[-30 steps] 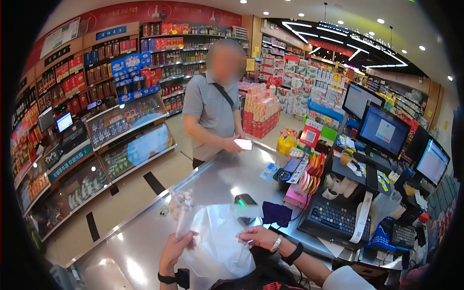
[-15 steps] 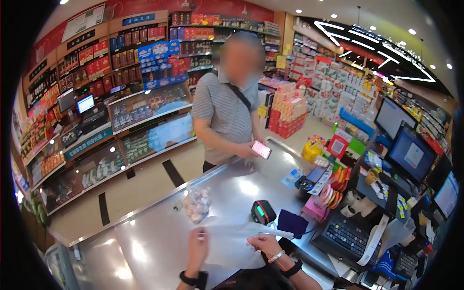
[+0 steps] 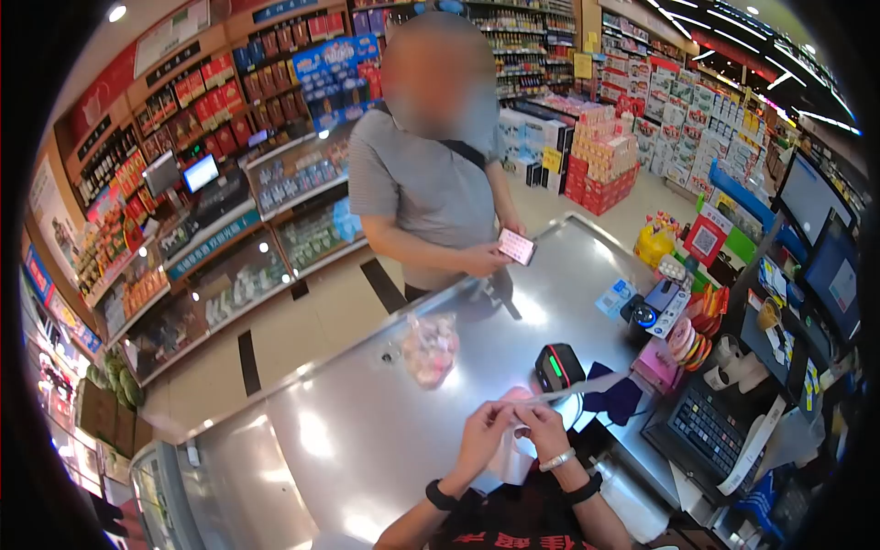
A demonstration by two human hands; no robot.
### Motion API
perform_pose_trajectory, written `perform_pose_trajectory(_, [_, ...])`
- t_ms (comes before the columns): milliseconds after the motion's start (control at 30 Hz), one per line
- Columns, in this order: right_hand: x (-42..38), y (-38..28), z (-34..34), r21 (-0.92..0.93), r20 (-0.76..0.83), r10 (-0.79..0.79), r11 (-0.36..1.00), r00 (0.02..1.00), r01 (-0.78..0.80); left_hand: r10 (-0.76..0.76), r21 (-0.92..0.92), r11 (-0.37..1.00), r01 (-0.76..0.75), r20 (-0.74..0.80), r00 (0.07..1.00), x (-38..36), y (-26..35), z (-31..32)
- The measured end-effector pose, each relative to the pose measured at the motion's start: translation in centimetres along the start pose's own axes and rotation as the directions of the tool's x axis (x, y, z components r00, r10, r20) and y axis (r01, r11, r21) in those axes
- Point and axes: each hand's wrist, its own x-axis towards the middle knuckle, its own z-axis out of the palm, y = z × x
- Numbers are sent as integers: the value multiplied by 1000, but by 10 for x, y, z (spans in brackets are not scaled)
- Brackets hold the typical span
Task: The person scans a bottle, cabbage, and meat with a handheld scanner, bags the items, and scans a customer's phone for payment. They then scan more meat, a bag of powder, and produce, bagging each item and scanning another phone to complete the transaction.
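My left hand (image 3: 486,434) and my right hand (image 3: 547,432) meet above the near side of the metal counter. Between their pinched fingers is a thin, translucent plastic bag (image 3: 510,461), bunched up, with a strip of it trailing to the right. A tied clear bag of round pale items (image 3: 430,352) lies on the counter ahead of my hands. Just beyond my right hand stands a small black-and-red device with a green display (image 3: 559,367). Across the counter, a person (image 3: 431,202) holds a phone (image 3: 516,247) with a lit screen.
On the right are a black keyboard (image 3: 709,418), a dark cloth (image 3: 617,396), a scanner stand (image 3: 644,314), snack packets (image 3: 706,312) and monitors (image 3: 830,275). The steel counter (image 3: 357,440) runs across the front. Glass display cases (image 3: 243,289) and stocked shelves line the back.
My hands have come together from apart, and the spread plastic bag is now gathered between them. The view has shifted left and down. The person still holds the phone.
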Motion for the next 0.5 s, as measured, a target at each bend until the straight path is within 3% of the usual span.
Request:
perform_pose_trajectory(67, [0,-2,1,-84,41,-12,996,999,16,21,-79,997,-23,-37,999,2,-3,-4])
perform_pose_trajectory(167, [2,-2,-4,-339,68,-88,935,994,106,29,-42,999,-32,-75,997,4,-10,-7])
perform_pose_trajectory(233, [2,-11,-4,-586,109,-235,770,966,253,88,205,976,-68,-92,992,6,0,-9])
perform_pose_trajectory(300, [3,-19,-1,-687,157,-365,627,918,367,96,391,918,-57,-79,992,7,11,-13])
perform_pose_trajectory(367, [3,-25,5,-671,182,-434,602,883,434,60,323,946,-36,-65,996,10,27,-16])
perform_pose_trajectory(433, [5,-33,10,-519,167,-322,775,932,361,26,183,983,-14,-65,998,9,18,-16])
perform_pose_trajectory(500, [5,-21,6,-504,101,-189,836,977,214,41,61,997,-37,-58,998,13,13,-16])
